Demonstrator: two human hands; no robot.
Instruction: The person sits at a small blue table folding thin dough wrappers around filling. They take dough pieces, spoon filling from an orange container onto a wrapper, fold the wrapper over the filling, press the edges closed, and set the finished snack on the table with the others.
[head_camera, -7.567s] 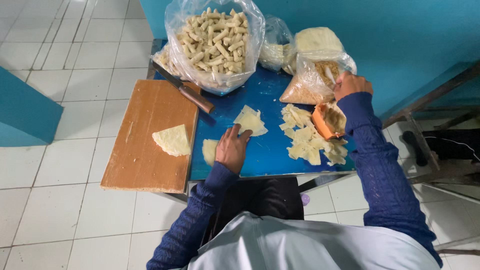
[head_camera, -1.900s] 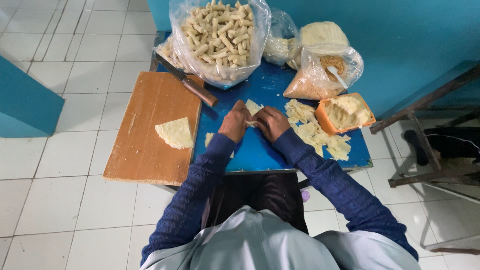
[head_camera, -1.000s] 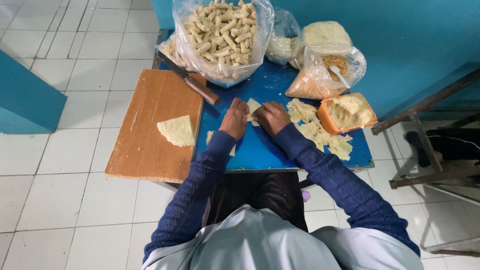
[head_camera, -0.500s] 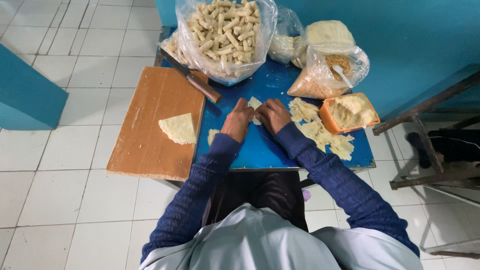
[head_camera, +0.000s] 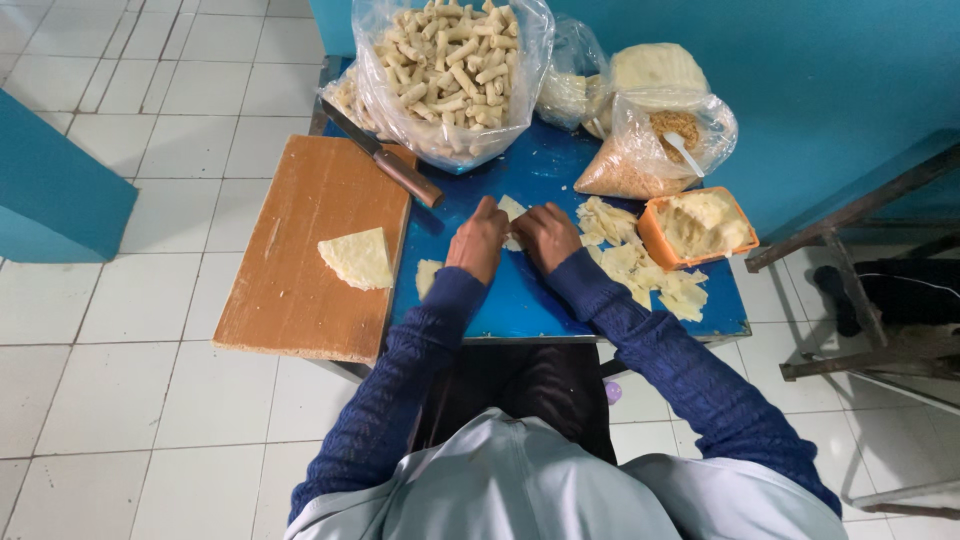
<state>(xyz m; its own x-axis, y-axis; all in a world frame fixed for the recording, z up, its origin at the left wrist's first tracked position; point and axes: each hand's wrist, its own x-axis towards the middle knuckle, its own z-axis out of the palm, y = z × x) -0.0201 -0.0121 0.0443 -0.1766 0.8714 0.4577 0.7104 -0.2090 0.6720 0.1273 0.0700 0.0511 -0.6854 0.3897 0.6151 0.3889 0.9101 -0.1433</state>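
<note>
Near the centre of the frame, the left hand (head_camera: 478, 240) and the right hand (head_camera: 545, 233) lay side by side on the blue tabletop (head_camera: 520, 300), fingers curled down over a pale thin pastry wrapper (head_camera: 512, 209) whose tip showed between them; how tightly they gripped it could not be told. Right of them lay a heap of pale wrappers (head_camera: 635, 265) beside an orange tub of filling (head_camera: 698, 226). At upper centre stood a clear bag of rolled pastries (head_camera: 450, 70).

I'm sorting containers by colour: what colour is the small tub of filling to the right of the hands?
Orange: the tub shows best in the head view, beside the right hand.
</note>
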